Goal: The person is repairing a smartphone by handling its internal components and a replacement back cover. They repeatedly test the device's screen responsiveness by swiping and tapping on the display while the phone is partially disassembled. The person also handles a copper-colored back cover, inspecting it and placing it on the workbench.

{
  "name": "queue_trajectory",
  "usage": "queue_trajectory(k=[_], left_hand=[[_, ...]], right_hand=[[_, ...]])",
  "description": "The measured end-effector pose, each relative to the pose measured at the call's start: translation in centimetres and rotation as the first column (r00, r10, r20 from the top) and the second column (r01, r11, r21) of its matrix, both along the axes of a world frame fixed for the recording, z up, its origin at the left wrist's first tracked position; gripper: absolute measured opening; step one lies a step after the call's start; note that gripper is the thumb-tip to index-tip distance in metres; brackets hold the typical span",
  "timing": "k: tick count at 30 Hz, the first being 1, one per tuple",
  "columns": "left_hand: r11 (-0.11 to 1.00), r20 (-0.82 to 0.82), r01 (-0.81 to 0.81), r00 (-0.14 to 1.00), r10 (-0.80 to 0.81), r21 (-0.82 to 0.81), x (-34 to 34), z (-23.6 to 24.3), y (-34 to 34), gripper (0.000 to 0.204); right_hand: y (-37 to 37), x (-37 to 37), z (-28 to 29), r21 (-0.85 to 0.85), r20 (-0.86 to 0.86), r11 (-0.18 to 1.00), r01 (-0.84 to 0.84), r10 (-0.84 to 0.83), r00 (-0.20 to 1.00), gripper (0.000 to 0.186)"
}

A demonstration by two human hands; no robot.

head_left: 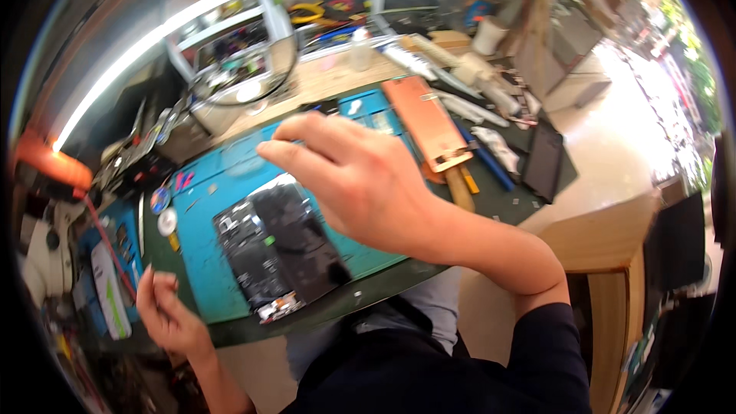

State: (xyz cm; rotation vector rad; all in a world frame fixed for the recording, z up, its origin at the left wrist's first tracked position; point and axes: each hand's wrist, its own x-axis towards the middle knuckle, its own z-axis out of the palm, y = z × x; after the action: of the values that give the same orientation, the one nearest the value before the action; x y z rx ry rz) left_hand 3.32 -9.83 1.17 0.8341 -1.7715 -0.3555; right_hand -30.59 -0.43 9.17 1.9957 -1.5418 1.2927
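Observation:
An opened phone or tablet [280,241] lies on the blue work mat [205,280]. Bare circuit parts line its left side, and a flat black section covers the right. Above its far end hovers my right hand [353,176], thumb and fingers pinched together. Whatever sits in that pinch is too small or hidden to make out. My left hand [172,318] is raised off the mat's near left corner, its fingers loosely curled and apart, with nothing visible in them. It touches neither the device nor the mat.
A copper-coloured panel [425,123] lies at the mat's right, near a dark phone [543,161] and a blue tool [492,166]. Shelves of tools [330,11] stand behind. An orange lamp [54,161] and a small white spool [167,222] are on the left. A wooden cabinet [598,234] stands right.

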Motion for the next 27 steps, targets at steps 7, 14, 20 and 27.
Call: queue_trajectory(k=[7,14,20,27], left_hand=[[0.996,0.227,0.043,0.974,-0.024,-0.080,-2.8,4.7,-4.7,0.029],[0.985,0.163,0.161,0.972,-0.169,0.057,-3.0,1.6,-6.1,0.026],[0.933,0.292,0.357,0.898,-0.328,-0.049,-3.9,3.1,-4.6,0.023],[0.754,0.516,0.645,0.692,-0.506,-0.126,-3.8,3.2,3.2,0.031]], right_hand=[[-3.0,0.3,-2.1,0.043,0.166,0.997,0.062,-0.068,0.984,0.038],[-2.4,0.1,-4.2,0.175,-0.007,0.983,0.051,-0.050,0.999,0.031],[-2.0,0.5,-4.0,0.205,-0.021,0.979,0.024,-0.020,1.000,0.025],[-2.6,0.5,-4.1,0.151,-0.018,0.988,0.036,-0.034,0.999,0.025]])
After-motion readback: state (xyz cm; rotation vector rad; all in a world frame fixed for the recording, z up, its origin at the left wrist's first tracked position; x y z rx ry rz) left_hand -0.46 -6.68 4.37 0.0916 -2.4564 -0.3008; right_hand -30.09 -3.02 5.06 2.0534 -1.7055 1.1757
